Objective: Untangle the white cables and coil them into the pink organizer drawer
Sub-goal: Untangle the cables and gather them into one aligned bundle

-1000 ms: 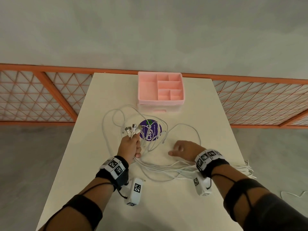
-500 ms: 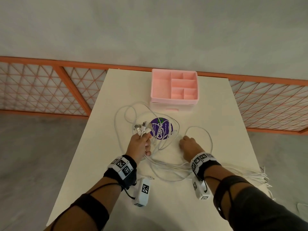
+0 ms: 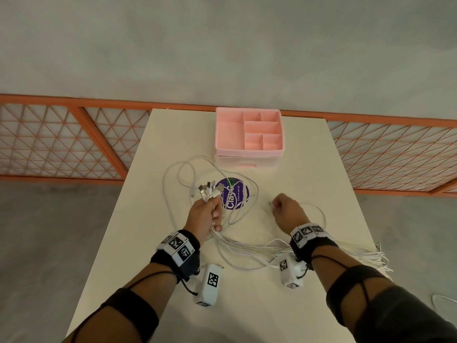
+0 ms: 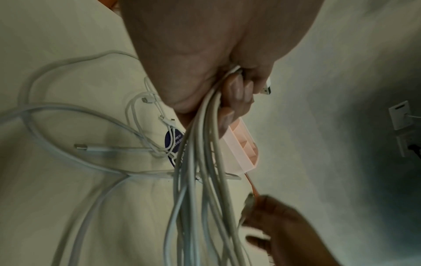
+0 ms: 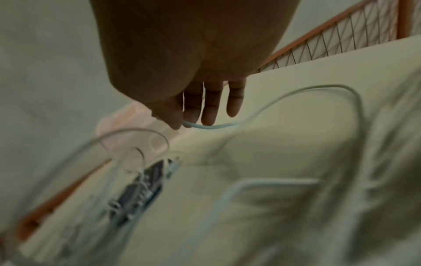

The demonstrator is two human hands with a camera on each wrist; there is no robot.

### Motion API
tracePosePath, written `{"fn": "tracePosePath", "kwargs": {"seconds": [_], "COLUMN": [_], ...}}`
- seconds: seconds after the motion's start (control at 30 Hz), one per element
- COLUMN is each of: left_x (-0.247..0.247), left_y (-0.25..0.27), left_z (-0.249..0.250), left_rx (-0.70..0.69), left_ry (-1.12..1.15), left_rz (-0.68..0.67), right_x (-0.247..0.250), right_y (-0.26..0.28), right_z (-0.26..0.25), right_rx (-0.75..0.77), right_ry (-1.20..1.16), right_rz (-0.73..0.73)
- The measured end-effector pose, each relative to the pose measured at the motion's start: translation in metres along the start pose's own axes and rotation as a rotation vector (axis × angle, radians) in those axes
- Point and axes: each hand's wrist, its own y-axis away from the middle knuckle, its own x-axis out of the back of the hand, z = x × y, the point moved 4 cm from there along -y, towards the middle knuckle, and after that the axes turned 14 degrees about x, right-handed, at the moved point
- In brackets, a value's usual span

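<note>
Fingers of the left hand [image 3: 206, 215] curl tight round a bundle of white cables [image 3: 247, 248], gripping them just below their plugs [image 3: 209, 190], which fan out above the fist. From the underside of that fist the strands drop to the desk [image 3: 309, 169] and run toward the right forearm, trailing on over the desk's right edge. The right hand [image 3: 288, 212] hovers just above the desk, its thumb and forefinger pinching the end of a single cable [image 5: 273, 100]; in the right wrist view that cable leaves the pinch, arcs up in a wide loop and falls back to the desk. The other fingers [image 5: 210, 106] hang loosely straight. Between the two hands, nearer the left one, more cable loops lie slack across a round purple sticker [image 3: 232, 196] on the desk. Beyond the sticker, at the far edge, stands the pink organizer [image 3: 248, 131], its open top compartments holding no cable, its drawer [image 3: 244, 162] below pushed in. Both hands are well apart from it.
</note>
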Motion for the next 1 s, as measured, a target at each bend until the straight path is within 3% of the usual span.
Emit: {"fn": "tracePosePath", "kwargs": {"seconds": [0.1,0.17,0.27,0.37,0.53,0.63,0.87,1.0], "left_x": [-0.003,-0.006,-0.01,-0.009,-0.006,-0.007,-0.004,-0.004], "left_y": [0.003,0.005,0.005,0.004,0.005,0.001,0.002,0.002], "left_z": [0.002,0.003,0.005,0.008,0.007,0.007,0.016,0.018], "left_rx": [0.016,0.013,-0.046,-0.122,-0.176,-0.186,-0.226,-0.228], "left_ry": [0.016,0.027,-0.001,-0.027,-0.099,-0.123,-0.162,-0.158], "left_rz": [-0.009,-0.008,0.011,0.061,0.092,0.101,0.296,0.255], "right_x": [0.019,0.02,0.007,-0.012,-0.022,-0.016,-0.017,-0.011], "right_y": [-0.009,-0.012,-0.011,-0.008,-0.009,-0.005,0.004,0.002], "right_z": [-0.032,-0.059,-0.104,-0.134,-0.136,-0.143,-0.16,-0.149], "right_rx": [0.02,0.08,0.203,0.179,0.029,0.031,0.256,0.266], "right_ry": [-0.196,-0.306,-0.495,-0.613,-0.621,-0.57,-0.495,-0.457], "right_rz": [0.134,0.144,0.061,-0.006,0.146,0.213,0.097,-0.01]}}
